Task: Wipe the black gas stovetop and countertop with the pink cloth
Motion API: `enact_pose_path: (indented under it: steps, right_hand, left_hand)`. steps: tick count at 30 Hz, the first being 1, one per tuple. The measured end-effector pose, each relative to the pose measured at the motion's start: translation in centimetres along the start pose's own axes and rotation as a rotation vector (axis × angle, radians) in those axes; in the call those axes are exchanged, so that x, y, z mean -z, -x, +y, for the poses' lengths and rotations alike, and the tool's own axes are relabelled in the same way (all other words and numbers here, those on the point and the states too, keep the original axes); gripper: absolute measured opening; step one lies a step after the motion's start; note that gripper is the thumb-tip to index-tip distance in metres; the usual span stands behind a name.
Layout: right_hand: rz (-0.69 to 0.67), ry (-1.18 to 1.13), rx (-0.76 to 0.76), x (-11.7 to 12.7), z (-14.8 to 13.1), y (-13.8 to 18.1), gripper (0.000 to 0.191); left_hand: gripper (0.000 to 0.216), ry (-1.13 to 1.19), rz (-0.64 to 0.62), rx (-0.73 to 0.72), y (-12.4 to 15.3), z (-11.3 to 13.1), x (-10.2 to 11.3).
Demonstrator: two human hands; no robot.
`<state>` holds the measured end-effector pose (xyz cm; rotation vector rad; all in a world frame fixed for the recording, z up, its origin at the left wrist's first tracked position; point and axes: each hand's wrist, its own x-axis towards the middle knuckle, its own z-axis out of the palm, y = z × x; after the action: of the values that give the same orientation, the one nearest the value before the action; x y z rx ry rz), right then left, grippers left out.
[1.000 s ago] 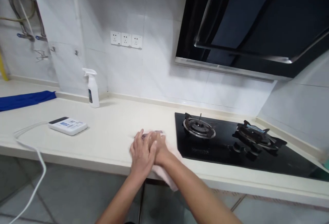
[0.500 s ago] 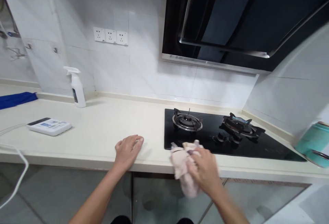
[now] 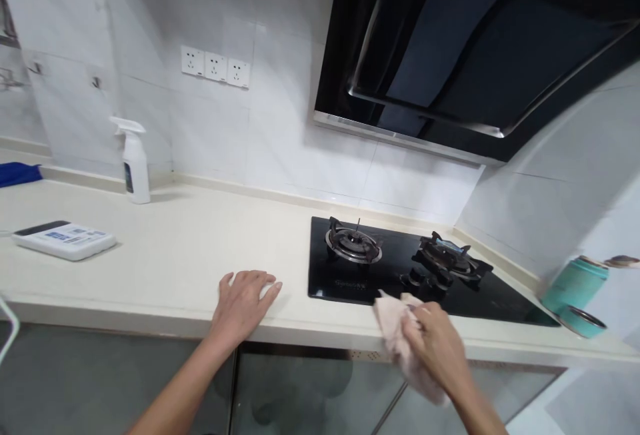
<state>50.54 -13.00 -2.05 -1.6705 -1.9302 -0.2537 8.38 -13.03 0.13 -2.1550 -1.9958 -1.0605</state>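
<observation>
My right hand (image 3: 436, 342) is closed around a pale pink cloth (image 3: 400, 332) at the front edge of the black gas stove (image 3: 385, 292). Part of the cloth touches the stove's front border, and the rest hangs down past the counter edge. On the pale countertop (image 3: 165, 255), left of the stove, my left hand (image 3: 245, 305) rests palm down with its fingers apart and nothing in it. The stove has two burners, the left burner (image 3: 354, 245) and the right burner (image 3: 453, 258), with black knobs (image 3: 427, 278) between them.
A white spray bottle (image 3: 135, 165) stands by the wall, behind a white flat device (image 3: 65, 240). A blue cloth (image 3: 19, 174) lies at the far left. Teal containers (image 3: 575, 285) stand right of the stove. A black range hood (image 3: 440, 55) overhangs it.
My right hand has moved to the right along the stove's front edge with the cloth in it. My left hand stays on the counter, its fingers slightly more spread. The view has shifted right.
</observation>
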Motion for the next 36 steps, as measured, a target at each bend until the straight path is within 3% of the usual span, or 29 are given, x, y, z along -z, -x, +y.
enact_pose_path:
  steps: [2, 5, 8, 11, 14, 19, 22, 25, 27, 30, 33, 36]
  right_hand:
    - [-0.044, -0.197, 0.108, -0.4, -3.5, -1.2, 0.039]
    - [0.029, -0.336, 0.118, -0.2, -6.2, -4.6, 0.039]
    - [0.058, -0.186, 0.002, -0.4, -7.0, -8.4, 0.040]
    - [-0.097, -0.011, -0.145, -1.7, -8.0, -10.1, 0.041]
    - [-0.147, 0.018, -0.090, -3.2, -9.9, -8.8, 0.045]
    - [-0.094, -0.117, 0.143, -3.6, -15.6, -2.6, 0.037]
    - [-0.040, -0.187, 0.351, -4.6, -19.5, 1.0, 0.054]
    - [0.025, -0.147, 0.545, -6.2, -21.3, 2.3, 0.048]
    - [0.091, -0.110, 0.611, -7.0, -20.7, 2.2, 0.033]
    - [0.200, -0.080, 0.686, -7.6, -17.4, 1.7, 0.023]
    - [0.248, -0.052, 0.693, -7.5, -11.6, 2.0, 0.025]
    - [0.251, 0.011, 0.582, -6.6, -4.3, 3.0, 0.034]
  left_hand:
    - [0.040, -0.013, 0.020, -0.020, 0.1, -0.2, -0.2]
    - [0.038, -0.015, 0.053, -0.034, 0.2, -0.5, -0.4]
    - [0.036, -0.005, 0.066, -0.034, 0.2, -0.6, -0.5]
    - [0.036, 0.008, 0.066, -0.029, 0.2, -0.4, -0.4]
    - [0.038, 0.004, 0.060, -0.016, 0.2, -0.1, 0.0]
    - [0.043, -0.040, 0.024, -0.011, -0.1, -0.1, 0.4]
    - [0.045, -0.087, -0.001, -0.012, -0.4, -0.5, 0.4]
    - [0.046, -0.129, -0.024, -0.058, -0.9, -1.1, 0.3]
    - [0.046, -0.142, -0.023, -0.069, -1.1, -1.5, 0.2]
    - [0.045, -0.156, -0.026, -0.067, -1.4, -1.9, 0.0]
    - [0.045, -0.162, -0.037, -0.063, -1.4, -2.2, -0.1]
    - [0.047, -0.163, -0.047, -0.049, -1.3, -2.3, -0.2]
